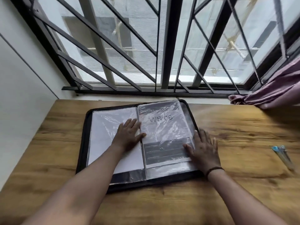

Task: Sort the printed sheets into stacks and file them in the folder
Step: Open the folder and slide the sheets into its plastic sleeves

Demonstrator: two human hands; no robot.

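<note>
Both palms flat, gripping nothing: left hand (128, 135) and right hand (203, 148) press clear plastic sleeves holding printed sheets (164, 132) in the open black zip folder (82, 143) on the wooden table (227, 192), barred window (146, 46) beyond.

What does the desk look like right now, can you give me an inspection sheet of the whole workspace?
Surface: wooden table, wood-grain top.
Job's things: black folder lying open; printed sheets in plastic sleeves.
Clutter: pens at right.
Hands: left hand flat on left page; right hand flat on the right page's edge. Neither holds anything.
Cables: nothing seen.
Surroundings: barred window, purple curtain, white wall.
</note>
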